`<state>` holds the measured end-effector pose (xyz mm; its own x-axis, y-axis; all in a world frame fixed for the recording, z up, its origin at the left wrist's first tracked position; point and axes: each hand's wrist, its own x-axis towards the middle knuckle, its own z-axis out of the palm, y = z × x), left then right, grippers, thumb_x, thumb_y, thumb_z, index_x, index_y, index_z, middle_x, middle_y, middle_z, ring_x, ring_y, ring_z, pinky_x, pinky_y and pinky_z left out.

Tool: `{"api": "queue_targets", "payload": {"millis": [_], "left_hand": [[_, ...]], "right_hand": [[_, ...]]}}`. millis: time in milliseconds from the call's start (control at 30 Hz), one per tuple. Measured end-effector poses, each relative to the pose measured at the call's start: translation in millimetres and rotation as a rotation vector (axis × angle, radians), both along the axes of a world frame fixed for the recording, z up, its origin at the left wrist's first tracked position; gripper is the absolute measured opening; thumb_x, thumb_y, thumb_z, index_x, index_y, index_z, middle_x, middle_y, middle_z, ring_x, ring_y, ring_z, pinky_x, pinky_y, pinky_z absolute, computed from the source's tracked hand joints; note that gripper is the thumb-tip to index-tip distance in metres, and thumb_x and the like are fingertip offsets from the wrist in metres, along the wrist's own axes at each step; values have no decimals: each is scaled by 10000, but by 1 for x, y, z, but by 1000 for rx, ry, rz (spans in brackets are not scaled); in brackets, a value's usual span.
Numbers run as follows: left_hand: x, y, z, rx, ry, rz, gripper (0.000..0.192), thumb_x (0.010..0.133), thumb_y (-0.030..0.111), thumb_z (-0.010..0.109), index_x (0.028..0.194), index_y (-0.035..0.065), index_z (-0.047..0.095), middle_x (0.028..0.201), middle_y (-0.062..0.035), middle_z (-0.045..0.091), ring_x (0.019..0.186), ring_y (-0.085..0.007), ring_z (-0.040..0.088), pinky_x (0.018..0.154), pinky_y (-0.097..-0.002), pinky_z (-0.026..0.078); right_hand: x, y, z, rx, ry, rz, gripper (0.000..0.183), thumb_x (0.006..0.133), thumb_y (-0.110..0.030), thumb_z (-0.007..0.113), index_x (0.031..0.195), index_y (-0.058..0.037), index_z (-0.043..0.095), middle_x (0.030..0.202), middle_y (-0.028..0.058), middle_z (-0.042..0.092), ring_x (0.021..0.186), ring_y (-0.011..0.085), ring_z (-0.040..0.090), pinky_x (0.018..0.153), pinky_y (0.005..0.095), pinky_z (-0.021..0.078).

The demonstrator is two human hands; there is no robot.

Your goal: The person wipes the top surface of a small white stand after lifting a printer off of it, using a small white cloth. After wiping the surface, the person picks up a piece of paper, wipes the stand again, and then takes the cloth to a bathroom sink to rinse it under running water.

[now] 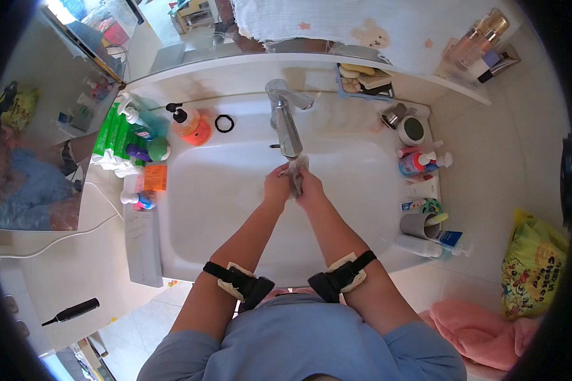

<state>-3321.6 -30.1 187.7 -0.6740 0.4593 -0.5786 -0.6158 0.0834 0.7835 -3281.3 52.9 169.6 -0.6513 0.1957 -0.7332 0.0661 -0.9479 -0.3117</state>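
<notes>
Both of my hands meet under the chrome faucet [290,138] of the white washbasin [209,224]. A small greyish wet cloth-like item [297,178] is held between them, just below the spout. My left hand [277,185] grips its left side. On its other side, my right hand [311,185] pinches it with the fingers. Water seems to run over the item, though the stream is hard to make out. The item's exact kind cannot be told. Black straps with small boxes are fastened round both forearms.
Left rim: an orange pump bottle [190,127], a black hair tie [224,124], a green tissue pack [112,135] and an orange box [155,178]. Right rim: a grey cup [414,225], tubes and bottles. Behind stands a blue soap basket [364,90] under a shelf [314,58]; a mirror is at left.
</notes>
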Motion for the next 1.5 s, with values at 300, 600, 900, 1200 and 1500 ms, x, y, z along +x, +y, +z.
{"api": "queue_targets", "payload": {"millis": [300, 600, 900, 1200, 1500], "left_hand": [[-5, -4, -43, -37, 232, -5, 452, 935, 227, 358, 1327, 2, 351, 1365, -115, 352, 1241, -198, 330, 1001, -286, 289], [20, 9, -14, -214, 611, -353, 444, 921, 206, 300, 1297, -15, 383, 1392, -198, 305, 1332, -307, 210, 1092, -365, 136], [-27, -1, -39, -315, 544, -181, 393, 917, 199, 321, 1200, -20, 485, 1343, -217, 366, 1310, -324, 249, 1083, -393, 168], [9, 30, -41, -260, 758, -245, 387, 894, 218, 389, 1215, 22, 476, 1193, -213, 505, 1150, -339, 445, 969, -370, 325], [2, -4, -24, -199, 400, -247, 385, 925, 231, 367, 1211, 0, 482, 1195, -217, 516, 1135, -358, 469, 991, -385, 324]], "right_hand": [[-11, -22, 3, 107, 85, -47, 272, 910, -138, 401, 1160, -49, 463, 1021, 93, 554, 932, 212, 548, 798, 356, 475], [1, 1, -19, -14, 136, -4, 272, 932, -290, 391, 1004, -61, 517, 904, 91, 575, 804, 226, 563, 719, 371, 488], [-6, -42, 22, -38, 256, -37, 412, 942, -311, 344, 1194, -10, 467, 1128, 116, 541, 1060, 252, 506, 948, 364, 387], [5, 13, -56, -136, 517, 27, 368, 954, -346, 283, 1114, -93, 496, 967, 80, 559, 879, 228, 540, 801, 385, 463], [-3, 10, -16, -100, 145, -127, 349, 957, -264, 275, 1125, -28, 471, 1062, 105, 535, 953, 227, 531, 850, 374, 444]]}}
